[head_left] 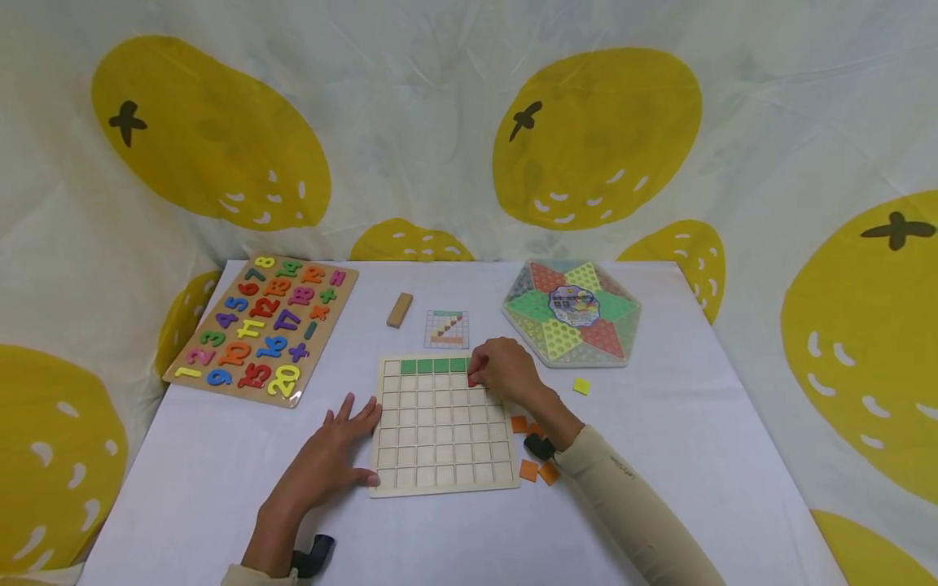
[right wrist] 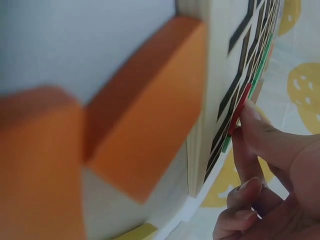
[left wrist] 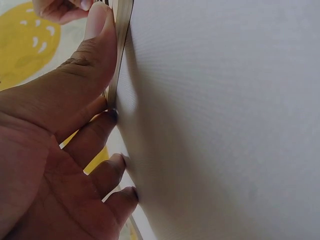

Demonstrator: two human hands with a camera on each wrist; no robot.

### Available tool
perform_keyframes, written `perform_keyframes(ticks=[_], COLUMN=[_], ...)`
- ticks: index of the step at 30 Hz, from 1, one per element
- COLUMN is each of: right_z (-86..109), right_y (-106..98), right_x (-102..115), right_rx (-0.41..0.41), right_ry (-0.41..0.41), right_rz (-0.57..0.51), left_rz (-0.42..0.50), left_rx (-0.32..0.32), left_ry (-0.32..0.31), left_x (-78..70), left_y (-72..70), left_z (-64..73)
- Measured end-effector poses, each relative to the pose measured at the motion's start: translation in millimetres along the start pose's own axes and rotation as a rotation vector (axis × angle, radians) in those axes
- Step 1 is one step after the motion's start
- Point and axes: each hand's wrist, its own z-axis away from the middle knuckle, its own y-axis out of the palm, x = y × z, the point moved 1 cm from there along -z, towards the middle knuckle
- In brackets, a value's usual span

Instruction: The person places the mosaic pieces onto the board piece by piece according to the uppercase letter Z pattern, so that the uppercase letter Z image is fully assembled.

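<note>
Underneath: bench (head_left: pixel 681 456) covered in white cloth, its near edge outside the head view.
Surroundings: pale hanging cloth (head_left: pixel 410 122) printed with large yellow fruit, behind and at both sides.
Far side of bench: number board (head_left: pixel 236 382) at left; wooden block (head_left: pixel 400 310) and small pattern card (head_left: pixel 447 330) mid-bench; hexagonal game board (head_left: pixel 564 338) at right.
Grid board: wooden grid board (head_left: pixel 443 427) lies flat at centre, nearer the person than the card. Green tiles (head_left: pixel 433 366) sit in its top row, four plainly seen.
Loose tiles: four orange tiles (head_left: pixel 528 470) beside the board's right edge; one yellow tile (head_left: pixel 581 387) farther right.
Left hand: left hand (head_left: pixel 333 452) grasps nothing; fingers spread, fingertips at the board's left edge, thumb at its near left corner.
Right hand: right hand (head_left: pixel 506 368) pinches a red tile (right wrist: pixel 240 110) between thumb and finger, over the upper right of the grid.
Obstructed: right hand covers part of the upper right cells; exact cell under the red tile cannot be told. One orange tile is partly behind a black wrist device (head_left: pixel 539 446).
Hard to read: nearest orange tiles blurred and cropped in the right wrist view; fine print on the game board illegible.
</note>
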Motion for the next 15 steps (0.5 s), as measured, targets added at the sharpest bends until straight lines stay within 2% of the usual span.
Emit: perform_keyframes(ticks=[7, 15], right_z=[3.9, 21.1], right_y=[-3.3, -25.0], right_x=[-0.1, -11.8], right_rx=[-0.010, -0.065], right_ry=[0.030, 0.042], right_rz=[-0.017, -0.113], left_rz=[0.017, 0.009], left_rx=[0.008, 0.007], left_ry=[-0.019, -0.010], left_x=[-0.4, -1.7], left_y=[0.1, -1.4], left_z=[0.3, 1.0])
